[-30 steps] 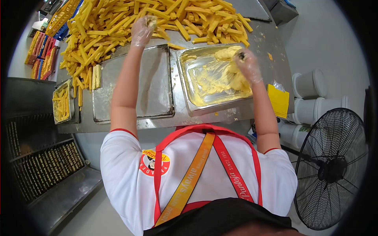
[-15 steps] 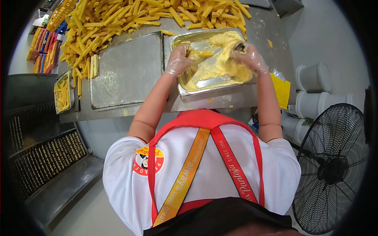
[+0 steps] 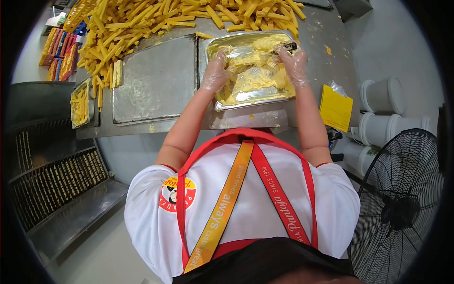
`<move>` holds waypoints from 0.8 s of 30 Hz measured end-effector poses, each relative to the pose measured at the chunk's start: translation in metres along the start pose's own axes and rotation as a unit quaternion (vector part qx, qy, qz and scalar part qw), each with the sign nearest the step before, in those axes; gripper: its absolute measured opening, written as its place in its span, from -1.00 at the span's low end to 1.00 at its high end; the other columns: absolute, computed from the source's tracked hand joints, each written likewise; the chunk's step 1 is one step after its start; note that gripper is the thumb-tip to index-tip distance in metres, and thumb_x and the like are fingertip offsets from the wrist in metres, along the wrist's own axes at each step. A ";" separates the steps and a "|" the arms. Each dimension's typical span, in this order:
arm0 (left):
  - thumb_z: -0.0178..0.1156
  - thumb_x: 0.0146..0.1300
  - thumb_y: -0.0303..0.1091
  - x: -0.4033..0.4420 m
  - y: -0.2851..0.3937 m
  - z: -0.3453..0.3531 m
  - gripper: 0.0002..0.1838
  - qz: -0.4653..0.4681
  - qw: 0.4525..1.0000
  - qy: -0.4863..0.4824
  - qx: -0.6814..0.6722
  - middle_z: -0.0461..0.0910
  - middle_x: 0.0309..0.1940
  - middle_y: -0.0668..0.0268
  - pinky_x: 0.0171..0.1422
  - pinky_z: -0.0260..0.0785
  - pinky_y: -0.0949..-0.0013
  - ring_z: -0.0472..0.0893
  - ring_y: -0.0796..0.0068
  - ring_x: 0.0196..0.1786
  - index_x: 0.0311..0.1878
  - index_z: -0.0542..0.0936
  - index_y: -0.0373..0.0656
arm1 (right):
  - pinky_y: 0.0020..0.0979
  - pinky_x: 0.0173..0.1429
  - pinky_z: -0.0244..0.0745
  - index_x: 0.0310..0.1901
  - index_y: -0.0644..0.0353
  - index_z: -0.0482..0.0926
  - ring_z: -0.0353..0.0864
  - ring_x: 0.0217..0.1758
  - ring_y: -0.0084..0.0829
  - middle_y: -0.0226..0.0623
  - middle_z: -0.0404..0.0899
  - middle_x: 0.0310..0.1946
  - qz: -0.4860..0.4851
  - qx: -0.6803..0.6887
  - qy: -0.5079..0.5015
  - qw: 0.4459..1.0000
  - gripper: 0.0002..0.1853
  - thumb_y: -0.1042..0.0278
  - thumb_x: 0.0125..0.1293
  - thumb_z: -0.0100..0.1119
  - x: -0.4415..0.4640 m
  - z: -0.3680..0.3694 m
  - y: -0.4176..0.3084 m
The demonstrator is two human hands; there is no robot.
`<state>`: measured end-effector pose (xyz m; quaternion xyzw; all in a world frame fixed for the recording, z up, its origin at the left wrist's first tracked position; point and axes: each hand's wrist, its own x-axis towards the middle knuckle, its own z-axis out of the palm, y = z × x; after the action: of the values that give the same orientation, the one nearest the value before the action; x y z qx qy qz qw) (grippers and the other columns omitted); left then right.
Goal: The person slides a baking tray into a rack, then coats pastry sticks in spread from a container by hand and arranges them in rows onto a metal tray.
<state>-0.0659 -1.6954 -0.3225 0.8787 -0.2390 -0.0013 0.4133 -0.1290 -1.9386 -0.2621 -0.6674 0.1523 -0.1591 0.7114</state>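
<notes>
A metal pan (image 3: pixel 255 101) holds pale yellow cream (image 3: pixel 262 81), smeared over its bottom and walls. My left hand (image 3: pixel 216 73), in a clear plastic glove, is over the pan's left side with its fingers closed round a bread stick (image 3: pixel 242 61) that looks coated in cream. My right hand (image 3: pixel 294 67), gloved likewise, is at the right side of the pan. It grips a tool with a black handle (image 3: pixel 288 47); its working end is hidden by cream and fingers.
A big heap of yellow sticks (image 3: pixel 142 19) covers the back of the metal table. Left of the pan lies a flat metal tray (image 3: pixel 153 80); beyond it stands a small tray of sticks (image 3: pixel 80 108). A yellow sheet (image 3: pixel 336 108), white buckets (image 3: pixel 383 94) and a fan (image 3: pixel 402 208) are right.
My right hand has moved left and slightly up, and the black handle shows more. The stick in my left hand now looks cream-covered. The cream in the pan has shifted.
</notes>
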 end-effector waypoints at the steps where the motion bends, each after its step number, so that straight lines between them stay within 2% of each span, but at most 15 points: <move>1: 0.20 0.06 -0.49 -0.001 0.001 -0.001 -0.40 -0.005 1.000 -0.004 0.009 0.60 -0.26 -0.19 -0.07 0.44 -0.04 0.59 -0.23 -0.15 0.24 0.35 -0.23 | -0.49 -0.16 0.57 -0.06 0.35 0.57 0.62 -0.26 -0.53 -0.32 0.65 -0.24 0.001 -0.006 0.000 1.000 -0.72 0.47 0.21 0.31 -0.002 0.000 -0.004; 4: 0.19 0.06 -0.50 0.000 0.017 -0.008 -0.42 -0.033 0.999 -0.020 0.015 0.60 -0.26 -0.20 -0.07 0.45 -0.02 0.60 -0.22 -0.13 0.23 0.36 -0.25 | -0.49 -0.22 0.58 -0.05 0.35 0.57 0.63 -0.28 -0.52 -0.31 0.65 -0.25 -0.042 0.061 -0.047 0.996 -0.72 0.47 0.22 0.28 -0.017 0.011 -0.007; 7: 0.19 0.05 -0.51 -0.004 0.023 -0.008 -0.44 -0.029 0.999 -0.027 0.019 0.61 -0.25 -0.18 -0.05 0.45 0.00 0.60 -0.21 -0.12 0.20 0.40 -0.26 | -0.48 -0.22 0.59 -0.05 0.35 0.57 0.63 -0.29 -0.51 -0.31 0.65 -0.26 -0.041 0.035 -0.042 0.998 -0.73 0.48 0.22 0.27 -0.017 0.013 0.001; 10: 0.20 0.03 -0.51 -0.004 0.022 -0.006 -0.49 -0.039 0.999 -0.016 -0.007 0.62 -0.23 -0.16 -0.04 0.46 0.03 0.61 -0.18 -0.12 0.14 0.46 -0.28 | -0.49 -0.15 0.57 -0.04 0.34 0.57 0.63 -0.25 -0.52 -0.31 0.64 -0.24 -0.012 -0.064 0.011 0.998 -0.72 0.47 0.22 0.29 0.005 -0.008 0.017; 13: 0.25 0.00 -0.47 -0.003 0.015 -0.003 -0.54 -0.066 0.997 -0.003 -0.040 0.64 -0.23 -0.12 -0.04 0.48 0.09 0.64 -0.11 -0.14 0.05 0.53 -0.29 | -0.48 -0.31 0.63 -0.03 0.36 0.56 0.66 -0.30 -0.51 -0.26 0.66 -0.23 0.005 -0.049 0.024 0.999 -0.73 0.50 0.25 0.28 0.000 -0.006 0.001; 16: 0.32 -0.05 -0.41 0.001 0.032 -0.014 -0.58 -0.141 0.990 -0.024 -0.012 0.66 -0.24 -0.10 -0.04 0.49 0.15 0.67 -0.04 -0.15 -0.04 0.59 -0.29 | -0.49 -0.28 0.59 -0.05 0.31 0.56 0.63 -0.37 -0.50 -0.29 0.65 -0.28 -0.061 0.076 -0.002 0.995 -0.72 0.51 0.20 0.29 -0.015 0.009 0.000; 17: 0.34 -0.07 -0.38 0.001 0.038 -0.019 -0.59 -0.173 0.984 -0.037 0.006 0.66 -0.25 -0.09 -0.04 0.50 0.16 0.67 -0.01 -0.16 -0.07 0.61 -0.29 | -0.49 -0.27 0.59 -0.06 0.31 0.56 0.63 -0.37 -0.51 -0.29 0.65 -0.29 -0.062 0.076 -0.002 0.995 -0.73 0.52 0.20 0.29 -0.017 0.011 0.003; 20: 0.38 -0.11 -0.33 -0.001 0.026 -0.014 -0.56 -0.166 0.984 -0.014 -0.070 0.67 -0.26 -0.10 -0.04 0.50 0.19 0.68 0.02 -0.16 -0.09 0.62 -0.29 | -0.50 -0.26 0.58 -0.09 0.32 0.57 0.62 -0.34 -0.53 -0.31 0.64 -0.28 -0.057 0.039 0.014 0.998 -0.76 0.52 0.21 0.29 -0.018 0.010 0.016; 23: 0.36 -0.05 -0.34 -0.001 0.030 -0.020 -0.62 -0.147 0.987 -0.041 -0.041 0.67 -0.27 -0.03 -0.06 0.50 0.17 0.67 0.00 -0.17 -0.11 0.63 -0.26 | -0.50 -0.26 0.58 -0.10 0.34 0.56 0.61 -0.30 -0.55 -0.33 0.63 -0.28 -0.048 -0.031 0.041 0.998 -0.77 0.53 0.21 0.29 -0.011 0.003 0.019; 24: 0.33 -0.02 -0.36 -0.002 0.029 -0.020 -0.66 -0.077 0.996 -0.031 -0.020 0.67 -0.29 0.01 -0.10 0.50 0.16 0.66 0.01 -0.19 -0.12 0.62 -0.24 | -0.49 -0.27 0.58 -0.11 0.34 0.56 0.62 -0.31 -0.55 -0.33 0.63 -0.28 -0.054 -0.028 0.035 0.998 -0.77 0.53 0.21 0.29 -0.014 0.004 0.013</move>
<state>-0.0760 -1.6951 -0.2886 0.8854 -0.1835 -0.0653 0.4220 -0.1391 -1.9279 -0.2749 -0.6886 0.1454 -0.2159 0.6768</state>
